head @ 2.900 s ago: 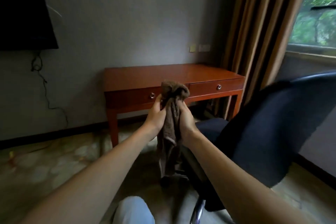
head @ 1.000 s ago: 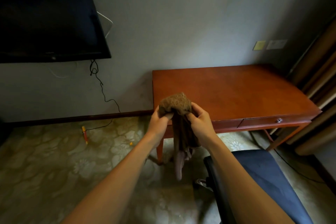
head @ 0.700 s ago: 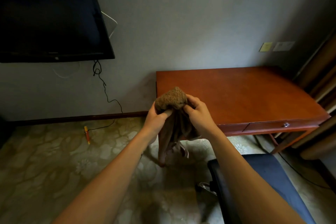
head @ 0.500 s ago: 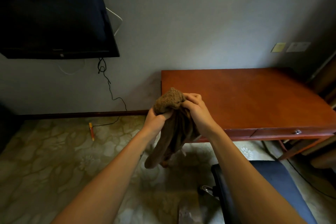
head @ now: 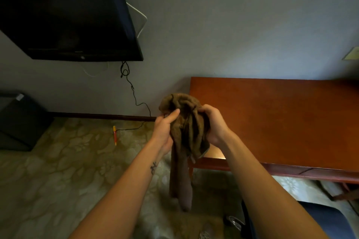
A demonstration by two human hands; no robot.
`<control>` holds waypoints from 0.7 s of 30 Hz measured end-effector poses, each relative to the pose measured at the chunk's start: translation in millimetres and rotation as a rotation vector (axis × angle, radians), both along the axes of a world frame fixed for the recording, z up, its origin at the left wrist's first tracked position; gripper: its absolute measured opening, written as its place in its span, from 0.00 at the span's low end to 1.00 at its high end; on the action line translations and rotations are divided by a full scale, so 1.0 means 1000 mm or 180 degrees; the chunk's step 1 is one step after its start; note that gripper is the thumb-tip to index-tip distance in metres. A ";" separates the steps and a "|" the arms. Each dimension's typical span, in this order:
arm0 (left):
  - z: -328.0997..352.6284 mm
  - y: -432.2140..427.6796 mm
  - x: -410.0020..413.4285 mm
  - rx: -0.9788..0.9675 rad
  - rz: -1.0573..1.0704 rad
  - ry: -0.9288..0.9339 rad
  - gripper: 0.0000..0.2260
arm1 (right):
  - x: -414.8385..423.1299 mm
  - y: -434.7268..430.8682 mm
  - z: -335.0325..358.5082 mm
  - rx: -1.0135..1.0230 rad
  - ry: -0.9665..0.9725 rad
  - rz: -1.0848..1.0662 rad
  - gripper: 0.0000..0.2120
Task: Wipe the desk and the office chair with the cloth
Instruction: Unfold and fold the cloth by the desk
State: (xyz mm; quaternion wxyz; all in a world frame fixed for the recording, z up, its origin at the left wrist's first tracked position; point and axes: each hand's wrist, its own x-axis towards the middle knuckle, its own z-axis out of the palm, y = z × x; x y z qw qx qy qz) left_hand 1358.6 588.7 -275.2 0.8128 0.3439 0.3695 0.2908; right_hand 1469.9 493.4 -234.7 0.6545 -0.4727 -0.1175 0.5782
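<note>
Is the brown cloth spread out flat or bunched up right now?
Bunched up. The brown terry cloth is gathered between the left hand and right hand, its tail hanging down.

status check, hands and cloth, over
Left hand and right hand both grip the bunched cloth, held up in front of the desk. Desk top bare where visible.

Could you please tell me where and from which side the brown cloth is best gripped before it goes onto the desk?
Grip the cloth at its bunched top, where the left hand and right hand pinch it, closing the fingers over the wad from above. Probably gather the tail first: it hangs long and slack and would likely drag across the desk.
</note>
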 end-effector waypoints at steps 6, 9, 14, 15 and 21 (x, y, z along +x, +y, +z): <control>-0.018 0.020 0.010 -0.0660 -0.0482 0.0257 0.19 | 0.023 0.039 -0.014 0.0166 0.1306 -0.0360 0.13; -0.025 0.045 0.012 -0.0704 -0.0608 0.0477 0.13 | 0.034 0.065 -0.033 0.0267 0.1577 -0.0441 0.22; -0.030 0.095 0.022 -0.0265 -0.0451 0.0575 0.15 | 0.032 0.107 -0.055 -0.0117 0.0253 -0.0443 0.29; -0.030 0.112 0.023 -0.0347 -0.0486 0.0487 0.16 | 0.027 0.119 -0.062 -0.0294 -0.0028 -0.0511 0.25; -0.028 0.188 0.022 -0.0794 -0.0771 0.0193 0.22 | -0.003 0.163 -0.093 -0.0701 0.0155 -0.0479 0.30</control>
